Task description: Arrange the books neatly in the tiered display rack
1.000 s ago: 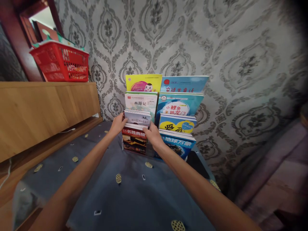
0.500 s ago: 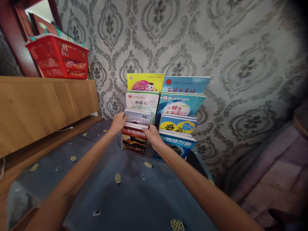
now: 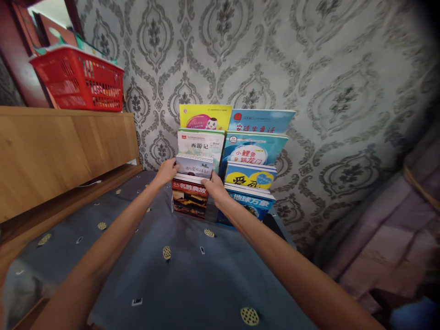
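Books stand in two columns of stepped rows against the wall. In the left column, my left hand [image 3: 167, 172] is closed on the left edge of a small grey-white book [image 3: 194, 167]. My right hand [image 3: 215, 189] grips the same book's right side, thumb near its lower corner. In front of it stands a dark red book [image 3: 189, 198] with a sunset picture. Behind it rise a white book [image 3: 199, 144] and a yellow book [image 3: 206, 114]. My fingertips behind the grey-white book are hidden.
The right column holds a light blue book [image 3: 263, 120], a teal book [image 3: 256, 149], a yellow-and-blue book [image 3: 250, 176] and a dark blue book [image 3: 252, 205]. A wooden cabinet [image 3: 68, 151] with a red basket [image 3: 82, 82] stands left. Patterned dark cloth [image 3: 185, 275] covers the surface.
The camera view has shifted slightly, so the books appear a little further left. Both hands keep their hold on the small grey-white book, with hardly any movement against the other books.
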Demonstrator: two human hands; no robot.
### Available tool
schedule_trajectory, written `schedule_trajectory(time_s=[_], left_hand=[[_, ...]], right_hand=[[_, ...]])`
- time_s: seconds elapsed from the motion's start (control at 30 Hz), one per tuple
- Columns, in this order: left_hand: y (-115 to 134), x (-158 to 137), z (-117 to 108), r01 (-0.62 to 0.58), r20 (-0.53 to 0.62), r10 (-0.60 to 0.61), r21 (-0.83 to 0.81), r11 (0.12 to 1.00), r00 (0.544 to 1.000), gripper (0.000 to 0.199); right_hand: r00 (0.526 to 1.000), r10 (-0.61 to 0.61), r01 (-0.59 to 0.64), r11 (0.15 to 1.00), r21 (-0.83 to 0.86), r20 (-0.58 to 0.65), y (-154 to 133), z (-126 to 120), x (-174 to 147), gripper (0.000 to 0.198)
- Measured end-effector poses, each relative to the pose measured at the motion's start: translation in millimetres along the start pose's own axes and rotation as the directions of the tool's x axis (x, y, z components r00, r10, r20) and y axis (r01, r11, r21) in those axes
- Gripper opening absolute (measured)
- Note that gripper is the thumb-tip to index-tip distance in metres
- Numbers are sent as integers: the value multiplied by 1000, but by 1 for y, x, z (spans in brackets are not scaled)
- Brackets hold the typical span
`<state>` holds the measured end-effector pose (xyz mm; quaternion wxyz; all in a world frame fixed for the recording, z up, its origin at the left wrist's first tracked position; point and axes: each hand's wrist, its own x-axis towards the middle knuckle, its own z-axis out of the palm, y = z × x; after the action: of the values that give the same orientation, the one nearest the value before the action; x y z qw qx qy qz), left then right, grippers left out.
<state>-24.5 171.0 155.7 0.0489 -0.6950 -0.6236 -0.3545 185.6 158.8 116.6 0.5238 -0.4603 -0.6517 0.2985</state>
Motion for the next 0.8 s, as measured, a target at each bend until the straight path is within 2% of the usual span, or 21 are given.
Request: schedule_trajectory(time_s=[0.37,0.8], left_hand=[[-2,3,3,19,16,-18,-41,999,1000,14],[-3,4,5,49,35,-47,-44,998,998,12]], right_hand=[[997,72,-72,997,5,24,-1,-2,5,44],[998,68,-68,998,-5,-3,3,2,5,48]])
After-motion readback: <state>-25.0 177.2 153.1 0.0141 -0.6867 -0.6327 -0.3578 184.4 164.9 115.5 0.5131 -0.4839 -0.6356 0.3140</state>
